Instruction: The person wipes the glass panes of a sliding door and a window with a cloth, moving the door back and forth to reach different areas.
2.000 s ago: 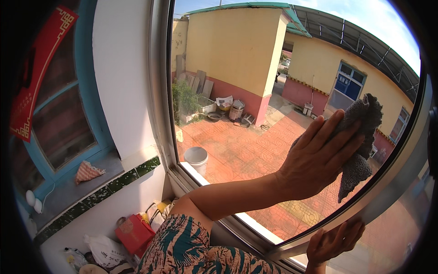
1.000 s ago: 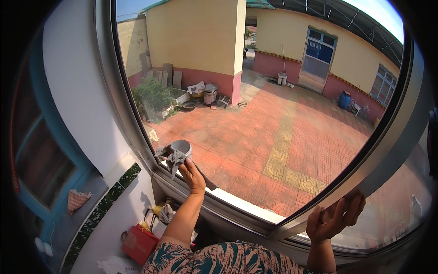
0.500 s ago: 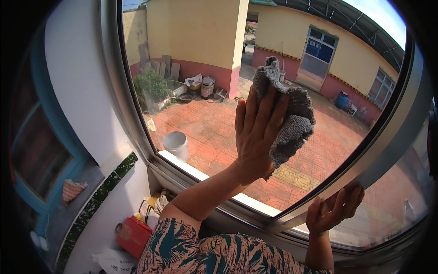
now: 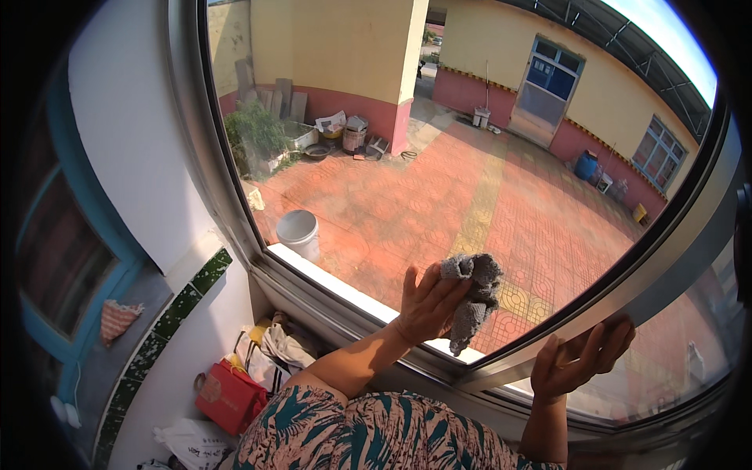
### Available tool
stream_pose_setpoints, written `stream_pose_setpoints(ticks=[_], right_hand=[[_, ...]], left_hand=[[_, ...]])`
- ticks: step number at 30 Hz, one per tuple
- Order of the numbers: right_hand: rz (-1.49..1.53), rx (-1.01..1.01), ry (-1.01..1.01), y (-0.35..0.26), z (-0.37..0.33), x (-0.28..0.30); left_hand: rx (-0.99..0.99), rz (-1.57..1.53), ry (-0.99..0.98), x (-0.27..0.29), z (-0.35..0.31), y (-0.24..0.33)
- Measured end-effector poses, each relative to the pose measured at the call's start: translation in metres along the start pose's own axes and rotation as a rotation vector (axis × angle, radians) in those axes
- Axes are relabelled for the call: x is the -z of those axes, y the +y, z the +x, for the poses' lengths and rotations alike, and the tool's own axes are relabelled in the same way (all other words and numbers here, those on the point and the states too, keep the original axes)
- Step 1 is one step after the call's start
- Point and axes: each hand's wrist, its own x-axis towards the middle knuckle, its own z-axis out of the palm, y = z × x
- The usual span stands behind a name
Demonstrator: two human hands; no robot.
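My left hand [image 4: 429,304] holds a bunched grey cloth [image 4: 475,301] low on the window pane [image 4: 376,211], near the sash's bottom edge. The cloth sticks out past the fingers on the right side. My right hand [image 4: 576,362] is at the silver window frame [image 4: 501,366], its fingers bent against the upright and its thumb apart. Part of the right fingertips lies in shadow.
A metal sill track [image 4: 313,317] runs below the pane. Left of my body are a red box [image 4: 229,397], a white bag [image 4: 196,442] and piled cloth [image 4: 286,348]. Beyond the glass, a white bucket [image 4: 298,233] stands on red paving.
My left hand has slid down the pane with the grey cloth, which is now more bunched up. The right hand stays at the frame. My view has shifted slightly.
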Motion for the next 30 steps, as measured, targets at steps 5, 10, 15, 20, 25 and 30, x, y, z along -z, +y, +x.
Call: stream_pose_setpoints(ticks=[5,10,15,20,25,30], right_hand=[[0.017,0.002,0.023,0.002,-0.005,-0.002],[-0.027,0.009,0.022,0.000,-0.003,-0.002],[-0.012,0.025,0.012,-0.002,0.003,0.000],[-0.027,0.023,0.004,-0.003,0.003,-0.002],[-0.060,0.067,0.037,0.004,0.005,-0.002],[0.009,0.039,0.027,0.006,0.004,-0.003]], left_hand=[[0.468,0.135,0.129,0.040,-0.036,-0.114],[1.066,-0.212,0.583,0.073,-0.070,-0.255],[1.218,-0.202,0.550,0.066,-0.156,-0.332],[1.482,-0.445,0.687,0.022,-0.157,-0.223],[1.051,-0.035,-0.046,0.014,-0.146,-0.049],[0.413,-0.059,-0.190,0.016,-0.101,-0.016]])
